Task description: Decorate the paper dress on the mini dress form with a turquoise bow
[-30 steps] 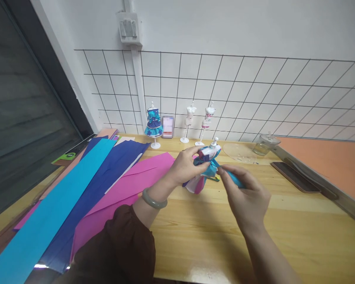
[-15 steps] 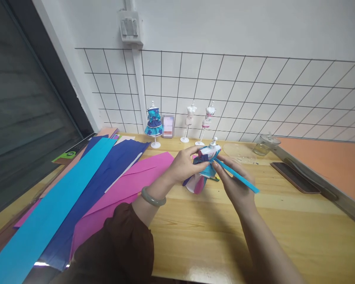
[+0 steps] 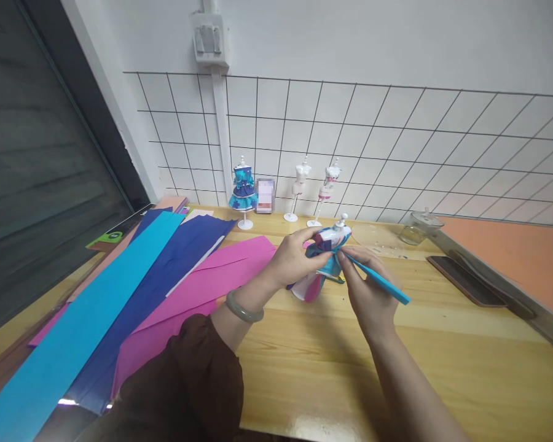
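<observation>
A small white dress form (image 3: 335,235) tilts over the table, dressed in blue, white and pink paper. My left hand (image 3: 297,255) is closed around its waist from the left, thumb in front. A narrow light blue paper strip (image 3: 380,282) runs from the form's waist down to the right. My right hand (image 3: 373,288) pinches this strip close to the waist, and its free end sticks out past the hand. Beneath the hands hangs a blue skirt (image 3: 329,267), with white and pink layers lower down. The fingers hide part of the waist.
Long light blue (image 3: 87,307), dark blue (image 3: 175,264) and pink sheets (image 3: 203,282) lie on the left. Along the wall stand a dressed form (image 3: 243,187), a phone (image 3: 265,196) and two white forms. A glass jar (image 3: 417,227) and a dark tray (image 3: 463,279) are at right.
The view has shifted slightly, so everything sits a little farther right. My left hand keeps its hold on the dress form; my right fingers still pinch the strip at the waist.
</observation>
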A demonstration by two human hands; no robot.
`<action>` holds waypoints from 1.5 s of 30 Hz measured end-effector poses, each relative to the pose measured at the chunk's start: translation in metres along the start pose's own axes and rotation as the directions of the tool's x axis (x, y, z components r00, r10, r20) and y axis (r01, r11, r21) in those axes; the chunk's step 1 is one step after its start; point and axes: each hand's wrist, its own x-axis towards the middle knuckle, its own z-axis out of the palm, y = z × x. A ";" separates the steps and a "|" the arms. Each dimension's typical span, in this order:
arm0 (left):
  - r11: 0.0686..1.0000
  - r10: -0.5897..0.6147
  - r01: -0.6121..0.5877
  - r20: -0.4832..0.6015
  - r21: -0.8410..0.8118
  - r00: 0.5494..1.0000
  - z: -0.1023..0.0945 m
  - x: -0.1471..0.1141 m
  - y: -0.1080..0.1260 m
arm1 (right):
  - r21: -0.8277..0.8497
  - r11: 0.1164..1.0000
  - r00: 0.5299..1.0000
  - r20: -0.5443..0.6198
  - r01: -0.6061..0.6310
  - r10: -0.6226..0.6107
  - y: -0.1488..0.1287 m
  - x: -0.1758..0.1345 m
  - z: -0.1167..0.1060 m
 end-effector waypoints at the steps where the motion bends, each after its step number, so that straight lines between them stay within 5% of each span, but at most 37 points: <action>1: 1.000 0.000 0.000 0.000 0.004 1.000 0.000 0.000 0.000 | -0.005 1.000 1.000 0.003 -0.030 0.030 0.000 0.000 0.000; 8: 1.000 -0.011 0.013 0.050 -0.027 0.999 -0.006 0.000 0.001 | -0.037 0.983 0.978 0.103 -0.178 0.181 0.009 -0.001 -0.004; 18: 0.991 -0.029 0.040 0.089 -0.128 0.996 -0.008 0.001 0.001 | 0.209 0.879 0.881 0.312 -0.429 0.356 0.005 0.008 -0.011; 31: 0.986 -0.034 0.054 0.130 -0.158 0.991 -0.009 -0.001 0.003 | 0.214 0.864 0.889 0.167 -0.456 0.427 -0.001 0.013 -0.009; 45: 0.992 -0.039 0.053 0.121 -0.112 0.992 -0.009 -0.001 -0.001 | 0.153 0.900 0.903 0.207 -0.409 0.376 0.019 0.015 -0.003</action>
